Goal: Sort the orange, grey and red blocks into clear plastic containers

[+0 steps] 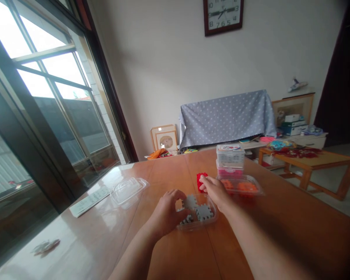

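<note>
My right hand (214,189) pinches a red toothed block (200,182) between thumb and fingers, just above the far side of a clear plastic container (200,225). Several grey pieces with notched edges (204,212) lie inside that container. At its left side is my left hand (168,210), with curved fingers and the thumb apart over the grey pieces; nothing shows held in it. Right of the red block stands another clear container (258,186) with orange toothed pieces (246,187).
Behind the orange pieces, clear and pink boxes (230,157) are stacked. A clear lid (128,192) and a printed paper (90,201) lie on the left of the wooden table (175,256). A small plastic packet (46,247) is near the left edge.
</note>
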Available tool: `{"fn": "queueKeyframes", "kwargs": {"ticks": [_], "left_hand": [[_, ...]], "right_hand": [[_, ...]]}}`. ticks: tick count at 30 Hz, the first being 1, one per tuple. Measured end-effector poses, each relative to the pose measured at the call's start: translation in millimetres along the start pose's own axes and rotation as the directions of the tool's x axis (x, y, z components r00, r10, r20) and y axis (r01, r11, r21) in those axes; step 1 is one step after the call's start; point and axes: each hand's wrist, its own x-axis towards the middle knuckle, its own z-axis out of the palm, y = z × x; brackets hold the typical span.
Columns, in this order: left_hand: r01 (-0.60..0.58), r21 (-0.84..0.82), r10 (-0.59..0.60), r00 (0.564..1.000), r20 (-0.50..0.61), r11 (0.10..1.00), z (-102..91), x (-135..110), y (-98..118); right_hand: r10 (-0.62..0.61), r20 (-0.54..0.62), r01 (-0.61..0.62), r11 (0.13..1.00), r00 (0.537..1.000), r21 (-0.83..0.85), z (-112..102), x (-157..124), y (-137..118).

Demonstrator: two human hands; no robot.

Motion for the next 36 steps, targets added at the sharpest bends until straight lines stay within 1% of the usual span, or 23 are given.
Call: {"fn": "queueKeyframes", "kwargs": {"ticks": [5,10,13,21,25,27,29,32,36], "left_hand": [[0.028,0.104,-0.044,0.987,0.152,0.994,30.2,21.7,10.1],[0.101,0.152,-0.132,0.969,0.211,0.983,49.4,32.1,7.2],[0.145,0.149,-0.177,0.958,0.225,0.978,53.8,32.4,3.8],[0.168,0.106,-0.188,0.958,0.216,0.980,52.6,32.0,9.0],[0.138,0.050,-0.145,0.972,0.186,0.989,46.2,30.2,12.0],[0.109,0.006,-0.109,0.983,0.147,0.994,37.8,27.5,12.3],[0.080,-0.037,-0.076,0.992,0.098,0.996,25.6,23.3,10.1],[0.072,-0.082,-0.070,0.997,0.035,0.994,2.9,14.2,-1.9],[0.145,-0.054,-0.145,0.989,0.014,0.988,-24.7,-4.3,-31.0]], "right_hand": [[-0.006,-0.036,0.007,1.000,0.999,0.025,0.2,5.0,2.4],[-0.035,-0.050,0.035,0.999,0.998,0.004,-1.4,6.5,3.3],[-0.051,-0.062,0.051,0.999,0.997,-0.001,-1.9,8.0,5.6],[-0.065,-0.073,0.064,0.998,0.995,-0.021,-2.1,8.6,4.4],[-0.050,-0.065,0.049,0.999,0.997,-0.021,-1.5,7.2,4.0],[-0.046,-0.057,0.045,0.999,0.997,-0.014,-1.6,6.8,4.5],[-0.038,-0.045,0.038,0.999,0.998,-0.004,-2.0,6.6,4.8],[-0.035,-0.025,0.035,0.999,0.999,-0.002,-2.5,6.5,4.8],[-0.025,-0.014,0.026,1.000,1.000,0.014,-2.5,6.5,6.5]]}}
